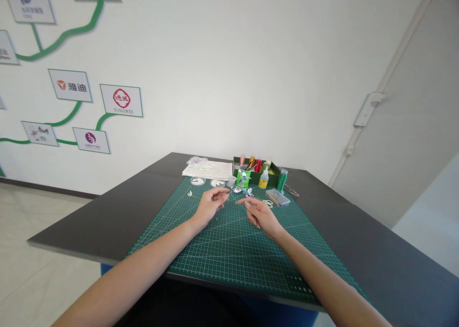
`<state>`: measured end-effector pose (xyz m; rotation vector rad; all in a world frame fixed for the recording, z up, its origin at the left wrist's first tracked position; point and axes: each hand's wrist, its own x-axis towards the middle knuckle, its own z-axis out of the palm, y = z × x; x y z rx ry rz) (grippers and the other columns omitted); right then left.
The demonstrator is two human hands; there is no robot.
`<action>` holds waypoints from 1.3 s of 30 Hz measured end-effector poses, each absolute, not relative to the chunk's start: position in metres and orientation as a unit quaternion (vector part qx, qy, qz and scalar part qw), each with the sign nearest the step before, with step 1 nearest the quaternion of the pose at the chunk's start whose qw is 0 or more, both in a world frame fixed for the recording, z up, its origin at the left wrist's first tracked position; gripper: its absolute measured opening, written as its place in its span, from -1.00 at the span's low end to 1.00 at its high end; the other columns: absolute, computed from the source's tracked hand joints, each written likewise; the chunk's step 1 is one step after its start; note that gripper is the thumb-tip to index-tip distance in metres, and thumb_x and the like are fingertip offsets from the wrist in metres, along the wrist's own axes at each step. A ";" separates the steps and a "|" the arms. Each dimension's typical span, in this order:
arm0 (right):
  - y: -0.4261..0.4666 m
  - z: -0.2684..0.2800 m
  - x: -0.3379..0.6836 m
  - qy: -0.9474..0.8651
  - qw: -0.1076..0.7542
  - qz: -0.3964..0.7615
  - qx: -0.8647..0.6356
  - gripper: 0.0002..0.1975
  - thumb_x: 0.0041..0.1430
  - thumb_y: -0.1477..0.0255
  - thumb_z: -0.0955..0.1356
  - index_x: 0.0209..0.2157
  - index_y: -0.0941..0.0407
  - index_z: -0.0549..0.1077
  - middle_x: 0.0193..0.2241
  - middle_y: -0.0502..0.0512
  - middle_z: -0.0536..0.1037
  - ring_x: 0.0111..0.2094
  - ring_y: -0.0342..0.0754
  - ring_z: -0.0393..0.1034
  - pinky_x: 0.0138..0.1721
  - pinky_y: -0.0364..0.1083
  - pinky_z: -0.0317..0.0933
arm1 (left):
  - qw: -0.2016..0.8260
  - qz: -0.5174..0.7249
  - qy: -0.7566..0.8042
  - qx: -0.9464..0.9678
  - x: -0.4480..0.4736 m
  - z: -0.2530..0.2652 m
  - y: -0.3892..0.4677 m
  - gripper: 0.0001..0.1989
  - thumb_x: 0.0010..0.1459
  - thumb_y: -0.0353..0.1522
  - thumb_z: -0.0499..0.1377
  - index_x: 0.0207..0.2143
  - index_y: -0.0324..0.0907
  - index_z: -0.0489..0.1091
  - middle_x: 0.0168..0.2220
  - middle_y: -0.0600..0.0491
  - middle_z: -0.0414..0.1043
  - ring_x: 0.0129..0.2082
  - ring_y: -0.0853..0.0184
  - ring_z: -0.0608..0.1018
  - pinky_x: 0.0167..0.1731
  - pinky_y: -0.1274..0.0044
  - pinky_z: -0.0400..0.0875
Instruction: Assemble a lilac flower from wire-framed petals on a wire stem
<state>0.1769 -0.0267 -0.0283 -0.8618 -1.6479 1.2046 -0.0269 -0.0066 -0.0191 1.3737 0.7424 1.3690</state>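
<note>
My left hand (212, 203) is above the green cutting mat (222, 250), thumb and fingers pinched together. A thin dark piece seems to stick out at its fingertips, too small to name. Just to its right is my right hand (261, 214), index finger stretched toward the left hand, other fingers loosely bent, with nothing visible in it. Behind the right hand lie white-handled scissors (267, 202). A small white flower on a thin stem (190, 193) rests left of my left hand. Shiny silvery pieces (247, 191) lie beyond the fingertips.
Two shallow round dishes (198, 180) and white sheets (208, 169) are at the back. A green can of tools (243, 179), a yellow glue bottle (263, 179), a dark green box (274, 179), a green tube (282, 179) and a clear case (278, 197) stand back right.
</note>
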 end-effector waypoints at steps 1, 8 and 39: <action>-0.027 -0.028 0.177 -0.666 0.448 0.486 -0.347 -0.54 0.23 0.07 0.29 -0.13 0.20 0.46 -0.81 -0.23 0.14 -0.79 -0.26 -0.11 -0.70 -0.21 -0.18 | 0.506 0.573 0.308 0.566 -0.027 -0.019 -0.006 -0.59 -0.08 -0.23 0.37 -0.20 -0.28 0.51 -0.48 0.07 0.44 -0.63 0.51 0.31 -0.67 0.65 0.05; -0.030 -0.024 0.175 -0.653 0.458 0.497 -0.342 -0.59 0.19 0.06 0.33 -0.30 0.16 0.42 -0.80 -0.24 0.09 -0.76 -0.28 -0.16 -0.70 -0.22 -0.19 | 0.503 0.600 0.310 0.539 -0.031 -0.017 -0.002 -0.58 -0.12 -0.23 0.39 -0.21 -0.29 0.49 -0.51 0.10 0.40 -0.63 0.53 0.30 -0.66 0.65 0.06; -0.030 -0.021 0.177 -0.694 0.438 0.465 -0.331 0.00 0.06 0.19 0.46 0.35 -0.18 -0.20 0.30 0.40 0.07 -0.25 0.01 0.55 -0.79 -0.32 0.06 | 0.484 0.509 0.283 0.653 -0.025 -0.023 -0.007 -0.67 0.02 -0.26 0.31 -0.20 -0.29 0.51 -0.59 0.15 0.31 -0.64 0.50 0.31 -0.64 0.64 0.15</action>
